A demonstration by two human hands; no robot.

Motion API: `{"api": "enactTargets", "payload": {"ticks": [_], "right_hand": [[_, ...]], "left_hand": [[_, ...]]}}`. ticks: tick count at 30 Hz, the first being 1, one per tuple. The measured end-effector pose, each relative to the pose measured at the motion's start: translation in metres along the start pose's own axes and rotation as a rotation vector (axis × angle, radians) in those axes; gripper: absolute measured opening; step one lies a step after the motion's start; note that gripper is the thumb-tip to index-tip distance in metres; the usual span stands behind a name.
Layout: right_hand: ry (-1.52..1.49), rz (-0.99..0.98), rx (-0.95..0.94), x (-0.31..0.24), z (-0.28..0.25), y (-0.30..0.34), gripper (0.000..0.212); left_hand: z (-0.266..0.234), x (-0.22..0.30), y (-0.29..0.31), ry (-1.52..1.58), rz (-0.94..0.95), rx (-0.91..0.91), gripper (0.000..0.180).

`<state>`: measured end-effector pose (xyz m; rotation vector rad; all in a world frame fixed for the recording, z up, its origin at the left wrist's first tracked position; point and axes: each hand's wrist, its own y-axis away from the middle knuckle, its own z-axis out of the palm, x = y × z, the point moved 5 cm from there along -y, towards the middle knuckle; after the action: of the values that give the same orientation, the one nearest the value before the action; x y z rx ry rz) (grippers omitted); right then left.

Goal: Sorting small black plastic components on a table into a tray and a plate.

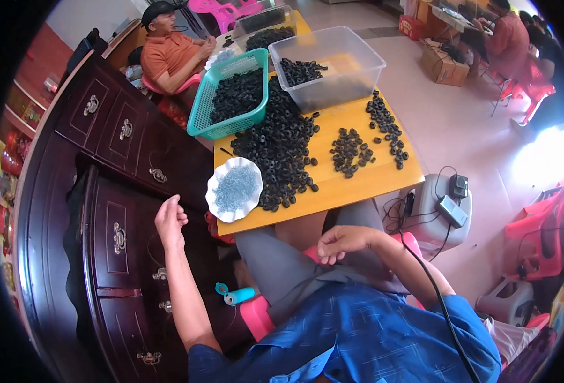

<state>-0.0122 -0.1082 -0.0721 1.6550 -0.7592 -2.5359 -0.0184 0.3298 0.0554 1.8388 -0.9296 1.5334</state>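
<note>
My left hand (171,220) is raised off the table's left corner, beside a white scalloped plate (216,209) heaped with small silvery pieces. Its fingers are curled in; whatever they might hold is too small to make out. Over my lap, near the table's front edge, my right hand (344,243) is closed with the fingers bent downward, and its grip is hidden. Neither hand touches the table. A large pile of small black ring-shaped parts (282,150) covers the table's left half. Smaller groups of black rings (351,152) lie toward the right.
A green basket (202,127) and a clear plastic bin (352,80) hold more black parts on the yellow table (333,204). A dark wooden cabinet (126,172) stands close on my left. Across the table sits a person in orange (173,57). Devices with cables (451,210) rest at right.
</note>
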Motion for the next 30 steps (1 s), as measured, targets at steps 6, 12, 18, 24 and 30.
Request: {"api": "enactTargets", "payload": {"ticks": [6, 12, 18, 24, 30], "right_hand": [[0.002, -0.282, 0.151, -0.053, -0.025, 0.003, 0.026], [-0.02, -0.382, 0.302, -0.053, -0.047, 0.016, 0.022], [-0.034, -0.457, 0.352, -0.056, -0.058, 0.025, 0.021], [-0.065, -0.53, 0.459, -0.057, -0.073, 0.032, 0.021], [0.374, -0.537, 0.753, -0.06, -0.079, 0.039, 0.018]], "left_hand": [[0.128, 0.049, 0.044, -0.186, 0.101, -0.398, 0.029], [0.261, 0.054, 0.06, -0.47, 0.425, -0.6, 0.013], [0.348, 0.048, 0.049, -0.804, 0.683, -0.559, 0.013], [0.379, 0.033, 0.031, -0.938, 0.707, -0.603, 0.012], [0.399, 0.026, 0.035, -0.953, 0.72, -0.686, 0.015]]}}
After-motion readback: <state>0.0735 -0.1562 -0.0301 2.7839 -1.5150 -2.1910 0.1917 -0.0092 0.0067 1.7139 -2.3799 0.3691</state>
